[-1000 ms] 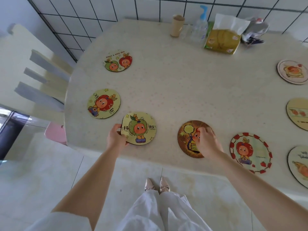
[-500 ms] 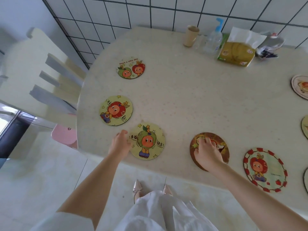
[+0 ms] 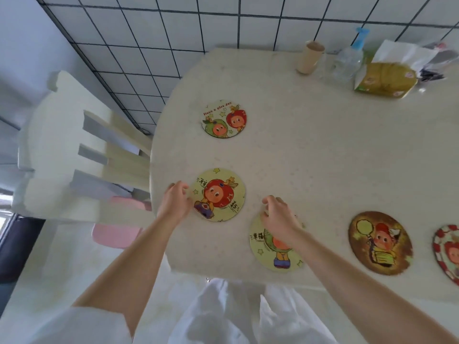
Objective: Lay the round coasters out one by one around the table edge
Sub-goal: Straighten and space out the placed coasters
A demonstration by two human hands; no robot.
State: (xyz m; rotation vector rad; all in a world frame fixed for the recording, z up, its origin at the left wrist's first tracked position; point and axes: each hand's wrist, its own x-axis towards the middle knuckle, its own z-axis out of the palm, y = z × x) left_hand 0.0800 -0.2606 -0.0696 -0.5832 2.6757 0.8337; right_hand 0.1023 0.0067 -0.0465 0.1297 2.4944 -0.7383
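Several round cartoon coasters lie flat near the rim of the pale table [image 3: 310, 150]. My left hand [image 3: 175, 202] is open, its fingertips at the left rim of the yellow coaster with a red character [image 3: 219, 194]. My right hand [image 3: 279, 217] is open above the top of the yellow coaster with a green character [image 3: 273, 252] and hides part of it. Farther back lies a two-character coaster [image 3: 224, 119]. To the right are a brown coaster [image 3: 380, 242] and a red-bordered coaster [image 3: 447, 252], the latter cut off by the frame.
A cream slatted chair [image 3: 82, 155] stands against the table's left edge, with a pink stool [image 3: 116, 234] under it. At the back by the tiled wall stand a paper cup [image 3: 310, 57], a clear pump bottle [image 3: 349, 58], a yellow tissue pack [image 3: 385, 79] and a crumpled bag [image 3: 437, 63].
My right hand left the brown coaster and moved left over the green-character coaster. My left hand moved from that coaster up to the red-character one. The view shifted left.
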